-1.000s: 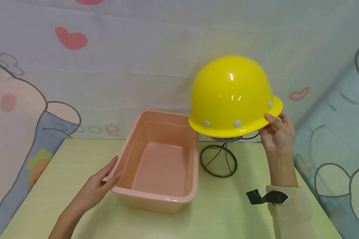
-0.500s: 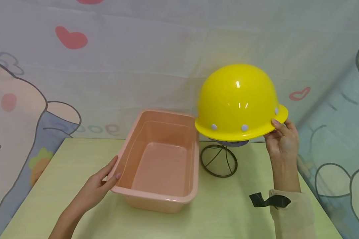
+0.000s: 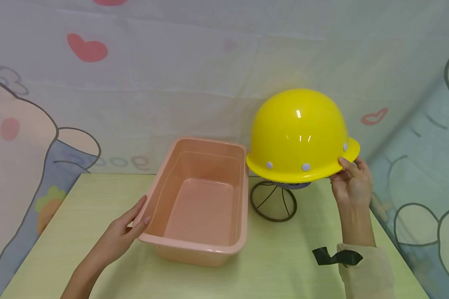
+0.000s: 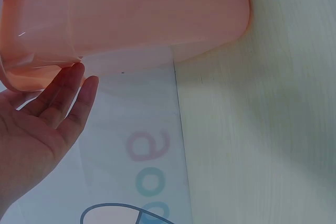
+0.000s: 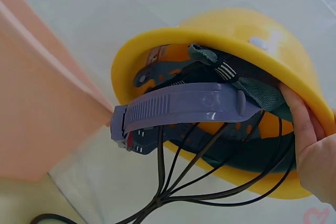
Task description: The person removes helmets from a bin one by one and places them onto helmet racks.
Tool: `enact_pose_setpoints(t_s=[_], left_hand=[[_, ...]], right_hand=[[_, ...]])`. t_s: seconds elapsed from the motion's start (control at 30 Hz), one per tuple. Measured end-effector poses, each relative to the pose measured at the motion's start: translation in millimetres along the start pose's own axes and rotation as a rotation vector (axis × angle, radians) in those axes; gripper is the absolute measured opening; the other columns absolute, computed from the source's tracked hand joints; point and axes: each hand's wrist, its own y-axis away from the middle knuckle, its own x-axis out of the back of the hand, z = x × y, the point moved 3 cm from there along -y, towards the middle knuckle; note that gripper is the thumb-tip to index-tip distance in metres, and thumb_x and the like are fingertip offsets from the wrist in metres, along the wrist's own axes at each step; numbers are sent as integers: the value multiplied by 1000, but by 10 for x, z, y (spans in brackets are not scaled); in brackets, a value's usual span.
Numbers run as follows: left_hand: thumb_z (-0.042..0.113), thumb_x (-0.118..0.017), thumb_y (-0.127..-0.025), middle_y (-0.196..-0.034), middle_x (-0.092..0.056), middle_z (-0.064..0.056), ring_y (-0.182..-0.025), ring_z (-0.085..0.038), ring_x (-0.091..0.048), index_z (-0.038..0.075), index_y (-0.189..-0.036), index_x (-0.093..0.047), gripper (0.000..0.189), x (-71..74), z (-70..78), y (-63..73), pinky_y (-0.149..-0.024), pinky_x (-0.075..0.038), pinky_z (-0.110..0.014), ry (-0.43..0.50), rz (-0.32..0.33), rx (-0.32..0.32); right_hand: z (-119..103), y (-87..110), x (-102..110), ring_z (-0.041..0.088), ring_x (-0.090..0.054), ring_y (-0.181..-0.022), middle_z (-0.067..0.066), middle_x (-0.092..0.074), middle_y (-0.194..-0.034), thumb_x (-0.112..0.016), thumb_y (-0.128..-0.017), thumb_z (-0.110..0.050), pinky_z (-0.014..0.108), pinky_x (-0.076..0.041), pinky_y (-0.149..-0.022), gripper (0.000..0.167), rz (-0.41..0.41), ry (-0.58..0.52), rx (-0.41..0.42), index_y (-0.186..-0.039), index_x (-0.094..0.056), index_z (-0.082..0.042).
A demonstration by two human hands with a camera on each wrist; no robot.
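A yellow hard hat [image 3: 299, 133] sits over a black wire stand [image 3: 274, 220], whose upper wires reach inside the shell in the right wrist view. My right hand [image 3: 352, 185] grips the hat's brim at its right side, thumb on top and fingers beneath. Inside the hat show a grey headband [image 5: 194, 103] and dark green straps. My left hand [image 3: 121, 232] holds the left rim of a pink plastic basin [image 3: 194, 247], thumb over the rim and fingers under it on the outside. Nothing lies in the basin.
Both the basin and the stand are on a pale wooden table [image 3: 277, 265]. Behind it hangs a printed cloth [image 3: 179, 83] with hearts and cartoon animals. A dark band [image 3: 336, 257] circles the right sleeve. The basin's right wall stands close beside the stand.
My right hand has lowered the hard hat over the stand and moved it a little to the right. The left hand and the basin have stayed in place.
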Motion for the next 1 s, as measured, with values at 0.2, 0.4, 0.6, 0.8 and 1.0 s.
enact_pose_setpoints(t_s=[0.2, 0.4, 0.6, 0.8, 1.0], left_hand=[[23, -48, -96, -142, -28, -25, -105, -35, -54, 8, -146, -22, 58, 3, 7, 0, -72, -50, -38, -6, 3, -2], [23, -47, -96, -142, -28, -25, -111, -39, -50, 7, -145, -22, 57, 13, 21, 1, -74, -50, -40, -18, 7, -14], [27, -46, -97, -144, -26, -22, -114, -38, -46, 8, -146, -21, 58, 12, 9, 17, -77, -49, -43, -24, -4, 2], [28, -46, -97, -144, -27, -22, -112, -37, -48, 8, -146, -21, 58, 13, 13, 23, -75, -49, -41, -25, -3, 0], [27, -46, -97, -144, -27, -22, -114, -38, -47, 7, -146, -22, 58, 17, 8, 12, -76, -49, -41, -22, -4, -1]], right_hand=[[13, 7, 33, 34, -59, -99, 19, -51, -119, -49, -82, 22, 48, -50, -77, 43, -20, 29, -8, -120, -42, 3], [36, 7, 55, 35, -63, -87, 20, -56, -109, -50, -81, 22, 48, -52, -67, 37, -19, 50, -18, -115, -46, 6], [50, 7, 82, 33, -64, -83, 18, -57, -109, -53, -82, 19, 46, -53, -64, 39, -8, 111, -22, -116, -45, 3], [50, 19, 123, 33, -65, -74, 16, -58, -107, -54, -83, 16, 45, -54, -60, 44, -12, 184, -46, -120, -42, -2], [22, 21, 114, 32, -64, -63, 16, -59, -101, -57, -82, 14, 42, -54, -54, 57, -31, 295, -35, -128, -33, -9]])
